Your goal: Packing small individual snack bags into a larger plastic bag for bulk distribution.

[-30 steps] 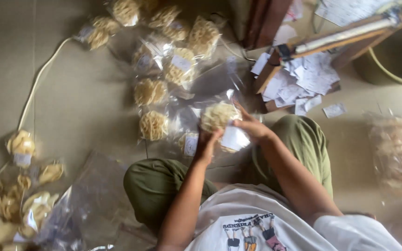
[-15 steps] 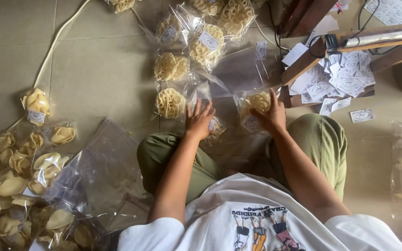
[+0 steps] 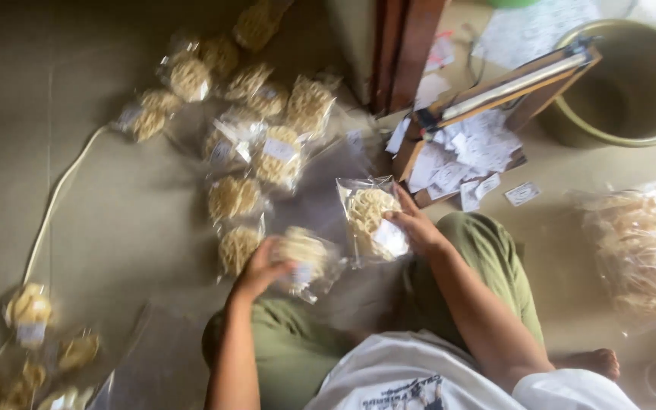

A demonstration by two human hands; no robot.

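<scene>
I sit on the floor with green trousers over my knees. My right hand (image 3: 417, 225) grips a clear packet of pale yellow crackers (image 3: 370, 216) with a white label, held just above my right knee. My left hand (image 3: 261, 267) holds a second, blurred cracker packet (image 3: 305, 256) near my left knee. Right in front of both hands, several filled cracker packets (image 3: 256, 163) lie spread on the floor.
A low wooden box with loose white paper labels (image 3: 461, 148) and a bar on top stands right of the packets. A green-rimmed bucket (image 3: 628, 87) sits far right. A big bag of crackers (image 3: 643, 243) lies at right. More crackers (image 3: 32, 311) and a white cord (image 3: 58, 201) are at left.
Both hands have lifted off the floor, each now holding a packet. The camera has swung right and up, showing the bucket and the box.
</scene>
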